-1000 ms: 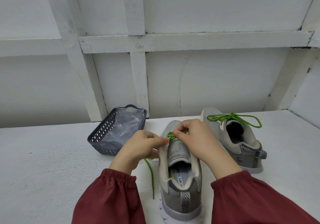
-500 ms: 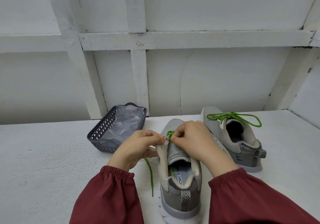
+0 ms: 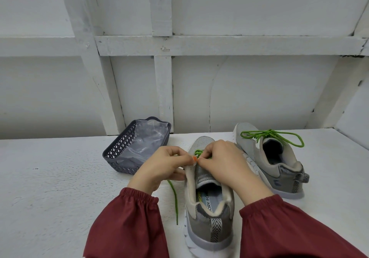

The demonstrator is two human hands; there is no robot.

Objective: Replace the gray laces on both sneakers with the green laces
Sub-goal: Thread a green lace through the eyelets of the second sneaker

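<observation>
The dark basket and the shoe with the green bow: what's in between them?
In the head view, the other gray mesh sneaker sits there, with the left hand and right hand pinching its thin green lace.

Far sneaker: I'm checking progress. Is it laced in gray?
No, the far sneaker carries a green lace tied in a bow on top.

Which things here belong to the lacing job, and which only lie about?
Job: near grey mesh sneaker; bright green cord lace, pinched by left hand and right hand; far grey sneaker, laced green.
Lying about: dark grey perforated plastic basket.
</observation>
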